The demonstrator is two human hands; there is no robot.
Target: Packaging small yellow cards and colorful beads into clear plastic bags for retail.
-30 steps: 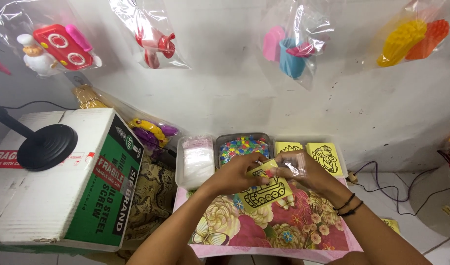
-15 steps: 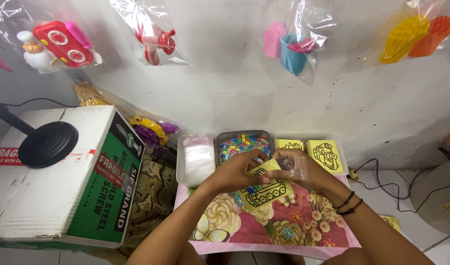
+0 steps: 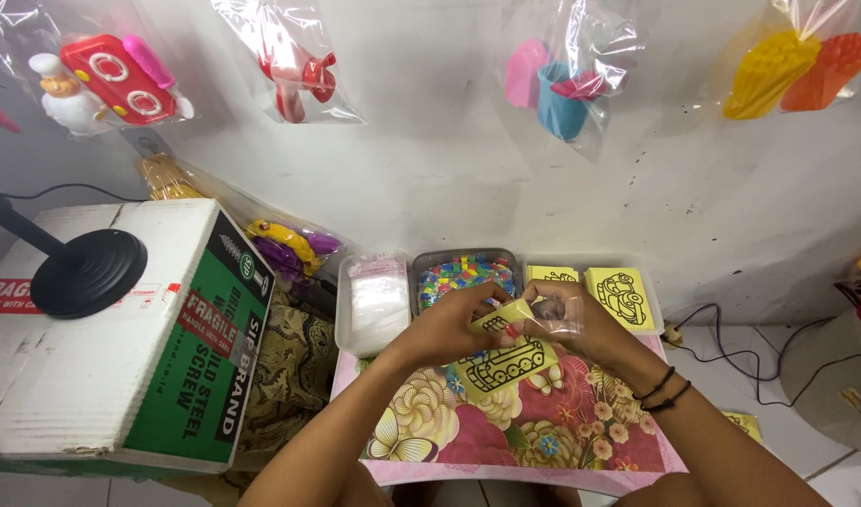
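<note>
Yellow card [image 3: 502, 319] with black line drawing at frame centre, pinched between both hands; left hand [image 3: 449, 324] grip clamped on card, right hand [image 3: 571, 319] grip clamped on clear plastic sleeve [image 3: 553, 308] at card's end; second yellow card [image 3: 506, 364] lies below on floral-cloth counter [image 3: 581, 422]; tray of coloured beads [image 3: 463, 274] just behind; cardboard box [image 3: 121, 338] at frame left
</note>
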